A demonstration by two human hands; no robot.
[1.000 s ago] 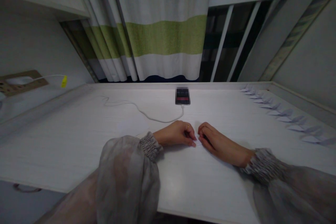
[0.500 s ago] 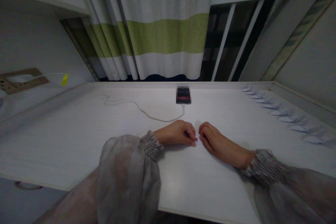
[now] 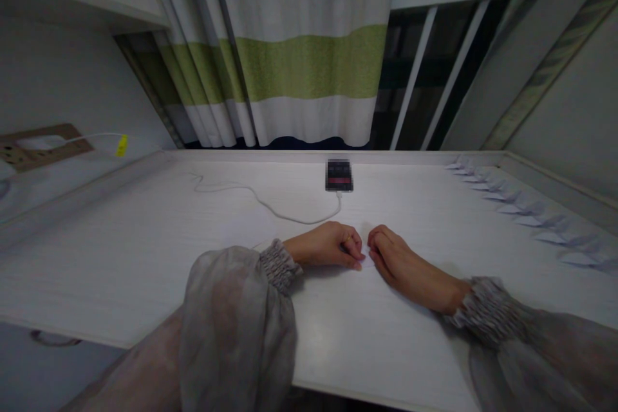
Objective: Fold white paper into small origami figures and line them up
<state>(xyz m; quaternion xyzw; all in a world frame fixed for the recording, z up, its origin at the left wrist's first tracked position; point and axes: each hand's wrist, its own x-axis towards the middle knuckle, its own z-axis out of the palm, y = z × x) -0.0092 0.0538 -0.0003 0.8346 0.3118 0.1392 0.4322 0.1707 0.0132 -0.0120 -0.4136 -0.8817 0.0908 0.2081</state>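
Note:
My left hand [image 3: 326, 244] and my right hand [image 3: 400, 262] rest knuckles-up on the white desk [image 3: 145, 251], fingertips almost touching. Both have their fingers curled down and pressed onto a small piece of white paper [image 3: 367, 262], of which only a sliver shows between them. Grey gauzy sleeves cover both forearms. A ring sits on one finger of the left hand.
A phone [image 3: 338, 175] lies at the desk's back edge with a white cable [image 3: 270, 208] running left to a wall socket panel [image 3: 43, 143]. A row of several folded paper shapes [image 3: 526, 211] lines the right side. A striped curtain [image 3: 309, 58] hangs behind.
The hands stay in place, with only slight finger shifts on the paper. The view has drifted a little.

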